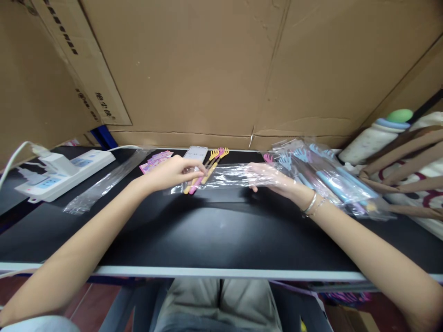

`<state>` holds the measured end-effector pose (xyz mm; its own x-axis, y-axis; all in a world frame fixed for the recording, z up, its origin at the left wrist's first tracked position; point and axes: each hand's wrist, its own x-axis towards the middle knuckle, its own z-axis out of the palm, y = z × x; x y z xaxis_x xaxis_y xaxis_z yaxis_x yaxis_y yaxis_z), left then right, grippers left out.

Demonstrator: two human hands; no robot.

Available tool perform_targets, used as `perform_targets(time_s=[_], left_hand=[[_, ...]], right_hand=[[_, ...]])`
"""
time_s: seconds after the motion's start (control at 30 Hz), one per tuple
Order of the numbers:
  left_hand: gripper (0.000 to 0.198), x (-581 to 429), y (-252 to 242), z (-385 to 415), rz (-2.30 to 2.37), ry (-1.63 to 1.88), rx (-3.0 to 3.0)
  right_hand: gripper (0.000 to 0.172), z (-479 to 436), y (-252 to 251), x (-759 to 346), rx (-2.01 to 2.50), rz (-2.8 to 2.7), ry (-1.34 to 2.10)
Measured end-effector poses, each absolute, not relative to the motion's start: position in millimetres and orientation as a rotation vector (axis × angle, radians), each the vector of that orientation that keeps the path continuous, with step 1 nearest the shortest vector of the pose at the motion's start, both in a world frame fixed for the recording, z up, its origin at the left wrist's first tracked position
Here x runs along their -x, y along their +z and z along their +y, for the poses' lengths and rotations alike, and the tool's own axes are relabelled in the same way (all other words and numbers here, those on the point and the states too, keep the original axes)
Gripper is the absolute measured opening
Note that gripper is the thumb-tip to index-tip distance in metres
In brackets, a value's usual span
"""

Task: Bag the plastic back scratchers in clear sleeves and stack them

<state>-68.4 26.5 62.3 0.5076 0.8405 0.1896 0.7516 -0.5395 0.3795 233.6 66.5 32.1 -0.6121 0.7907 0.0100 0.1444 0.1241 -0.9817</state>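
A long clear plastic bag (230,177) stretches between my hands above the black table. My left hand (178,173) is bent over its left part, thumb and fingers pinched together on the film. At the other end my right hand (268,176) grips the bag, with some of its fingers behind the shiny plastic. Just beyond and partly under the bag lie several small back scratchers, with yellow claws (224,152) and yellow or pink handles (196,184). A phone (195,152) with digits on its screen lies behind my left hand.
Pink printed cards (157,161), another clear bag (107,182) and a white power strip (78,170) lie to the left. On the right are bagged blue back scratchers (328,177), a white bottle (372,138) and a cloth bag (415,175). Cardboard (194,69) walls the back.
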Motion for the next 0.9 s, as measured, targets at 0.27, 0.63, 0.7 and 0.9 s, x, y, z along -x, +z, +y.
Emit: perform_targets(time_s=[0.27, 0.63, 0.7, 0.9], left_hand=[[0.046, 99.6, 62.6, 40.3, 1.326, 0.227, -2.281], [0.044, 108.1, 61.1, 46.1, 1.441, 0.139, -2.296], [0.042, 99.5, 58.6, 44.2, 1.522, 0.255, -2.402], [0.042, 51.8, 46.6, 23.8, 1.534, 0.561, -2.670]], right_hand=[[0.057, 81.8, 38.5, -252.5, 0.909, -1.898, 1.796], [0.045, 84.2, 32.5, -252.0, 0.944, -1.945, 1.689], [0.036, 81.8, 30.2, -248.5, 0.964, -1.959, 1.613], [0.034, 75.0, 28.4, -239.3, 1.016, -1.993, 1.521]])
